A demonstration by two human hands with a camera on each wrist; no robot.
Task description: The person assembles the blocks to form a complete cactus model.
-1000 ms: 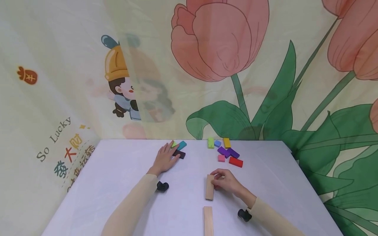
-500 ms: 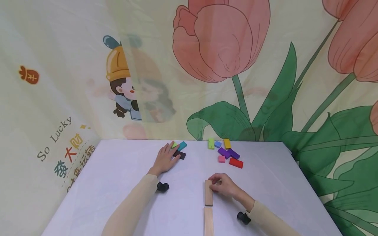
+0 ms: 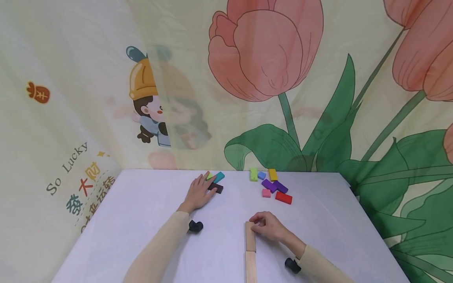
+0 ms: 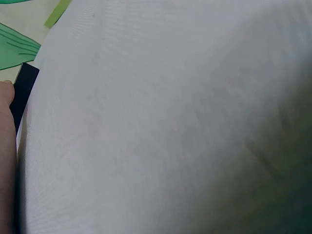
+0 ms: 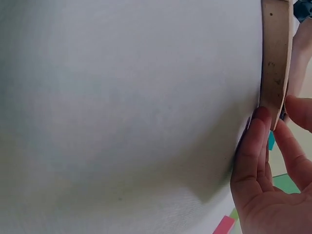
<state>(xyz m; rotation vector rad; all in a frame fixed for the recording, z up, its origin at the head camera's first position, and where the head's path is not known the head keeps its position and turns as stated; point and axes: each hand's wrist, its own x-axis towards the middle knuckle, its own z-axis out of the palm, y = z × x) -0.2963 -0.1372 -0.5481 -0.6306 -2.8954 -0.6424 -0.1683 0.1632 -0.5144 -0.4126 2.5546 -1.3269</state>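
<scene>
My right hand (image 3: pixel 270 227) pinches the far end of a plain wooden block (image 3: pixel 249 237), thumb and fingers bent about it. This block lies end to end with a second wooden block (image 3: pixel 251 267), which runs off the bottom of the head view. In the right wrist view the fingers curl at the tip of the wooden block (image 5: pixel 277 63). At the back left, my left hand (image 3: pixel 198 193) rests palm down with straight fingers over a black block (image 3: pixel 217 188) and a light green block (image 3: pixel 209 176). A teal block (image 3: pixel 219 177) lies beside its fingertips.
Toward the back right of the white table (image 3: pixel 148 212) lie several coloured blocks, among them a red block (image 3: pixel 284 197), a pink block (image 3: pixel 266 193) and a yellow block (image 3: pixel 273 174). A tulip-print cloth (image 3: pixel 269 59) hangs behind the table.
My right hand has drawn the wooden block toward the near side, closing the gap to the second wooden block. The left hand has stayed in place.
</scene>
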